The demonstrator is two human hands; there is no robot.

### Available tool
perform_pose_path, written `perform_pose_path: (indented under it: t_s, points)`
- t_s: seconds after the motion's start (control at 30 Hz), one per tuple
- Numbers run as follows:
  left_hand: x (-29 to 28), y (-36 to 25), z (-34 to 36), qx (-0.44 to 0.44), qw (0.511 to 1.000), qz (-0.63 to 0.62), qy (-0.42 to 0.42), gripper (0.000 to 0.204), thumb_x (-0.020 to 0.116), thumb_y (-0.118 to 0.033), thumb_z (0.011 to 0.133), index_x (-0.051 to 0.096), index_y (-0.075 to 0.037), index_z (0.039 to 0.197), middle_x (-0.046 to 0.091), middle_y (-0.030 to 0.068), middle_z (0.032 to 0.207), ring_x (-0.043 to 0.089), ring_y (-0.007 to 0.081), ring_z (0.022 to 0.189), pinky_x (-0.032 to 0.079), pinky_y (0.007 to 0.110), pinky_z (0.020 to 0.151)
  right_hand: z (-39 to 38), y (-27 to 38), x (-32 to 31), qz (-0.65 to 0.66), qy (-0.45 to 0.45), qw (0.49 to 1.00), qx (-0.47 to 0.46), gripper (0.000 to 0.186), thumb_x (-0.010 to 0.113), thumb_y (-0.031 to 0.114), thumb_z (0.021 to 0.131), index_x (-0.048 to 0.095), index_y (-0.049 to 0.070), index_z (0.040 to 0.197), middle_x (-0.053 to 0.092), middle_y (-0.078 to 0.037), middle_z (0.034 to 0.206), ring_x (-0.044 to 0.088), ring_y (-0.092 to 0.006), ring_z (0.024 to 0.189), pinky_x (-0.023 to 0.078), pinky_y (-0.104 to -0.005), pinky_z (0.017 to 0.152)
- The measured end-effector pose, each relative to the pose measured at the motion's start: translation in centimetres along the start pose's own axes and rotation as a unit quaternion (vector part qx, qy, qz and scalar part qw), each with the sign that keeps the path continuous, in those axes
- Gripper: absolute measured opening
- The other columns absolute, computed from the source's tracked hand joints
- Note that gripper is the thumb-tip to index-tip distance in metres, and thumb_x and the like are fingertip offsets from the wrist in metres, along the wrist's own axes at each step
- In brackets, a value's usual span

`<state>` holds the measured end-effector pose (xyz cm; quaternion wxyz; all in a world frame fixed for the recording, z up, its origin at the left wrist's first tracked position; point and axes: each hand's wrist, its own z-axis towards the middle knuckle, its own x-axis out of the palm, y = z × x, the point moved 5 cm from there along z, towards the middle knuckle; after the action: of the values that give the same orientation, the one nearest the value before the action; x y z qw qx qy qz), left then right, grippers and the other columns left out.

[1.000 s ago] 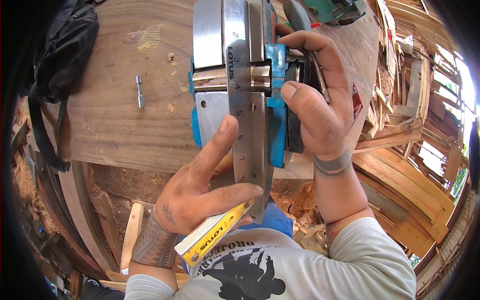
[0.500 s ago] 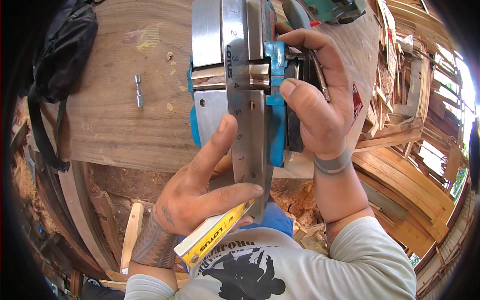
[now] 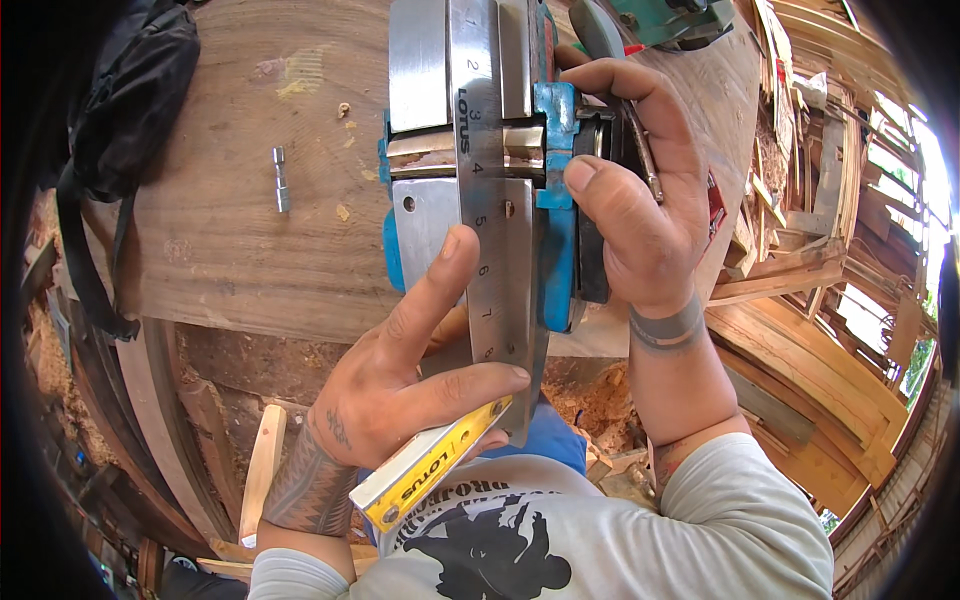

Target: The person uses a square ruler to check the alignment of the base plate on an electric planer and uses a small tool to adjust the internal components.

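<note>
An upturned teal planer (image 3: 415, 235) shows its metal sole and cutter drum (image 3: 415, 150). A steel square blade (image 3: 480, 260) with printed markings lies lengthwise across the drum and sole; its yellow-and-silver stock (image 3: 430, 470) sticks out toward my body. My left hand (image 3: 385, 385) is closed round the square, index finger along the blade. My right hand (image 3: 655, 200) curls round the planer's right side, thumb by the teal housing; a slim metal piece (image 3: 640, 145) shows inside the fingers, partly hidden. A small chrome socket-like part (image 3: 281, 180) lies on the wooden table left of the planer.
A black bag with straps (image 3: 130, 120) is at the table's (image 3: 230, 260) left. A green power tool (image 3: 670, 20) sits at the back right. Stacked boards and offcuts (image 3: 800, 370) fill the right; planks (image 3: 170, 420) and sawdust lie below the table edge.
The planer and square have shifted very slightly right and upward since half a second ago, my hands with them. My grip looks the same.
</note>
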<state>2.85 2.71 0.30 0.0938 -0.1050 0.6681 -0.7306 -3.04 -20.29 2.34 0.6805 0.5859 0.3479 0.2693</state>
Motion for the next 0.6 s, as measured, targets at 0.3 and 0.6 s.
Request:
perform_pose_path:
  t_s: [0.3,0.6]
  points:
    - [0.1,0.01,0.13,0.009,1.0,0.008,-0.001,0.039,0.097,-0.021,0.085,0.083,-0.01,0.119,0.02,0.0355,0.182,0.037,0.0578,0.161,0.055,0.056,0.12,-0.1,-0.03,-0.22,0.006,0.009,1.0,0.011,0.047,0.073,0.012,0.087,0.067,0.001,0.132,0.066,0.001,0.105,0.057,-0.0055,0.088,0.05,-0.0235,0.082]
    - [-0.04,-0.13,0.27,-0.001,0.999,0.036,-0.023,0.036,0.101,-0.025,0.08,0.089,-0.016,0.113,0.02,0.0185,0.188,0.056,0.0483,0.153,0.056,0.047,0.121,-0.34,0.18,-0.36,-0.059,0.051,0.997,0.009,0.057,0.063,0.005,0.091,0.06,-0.004,0.148,0.065,-0.019,0.154,0.066,-0.0168,0.128,0.051,-0.033,0.113]
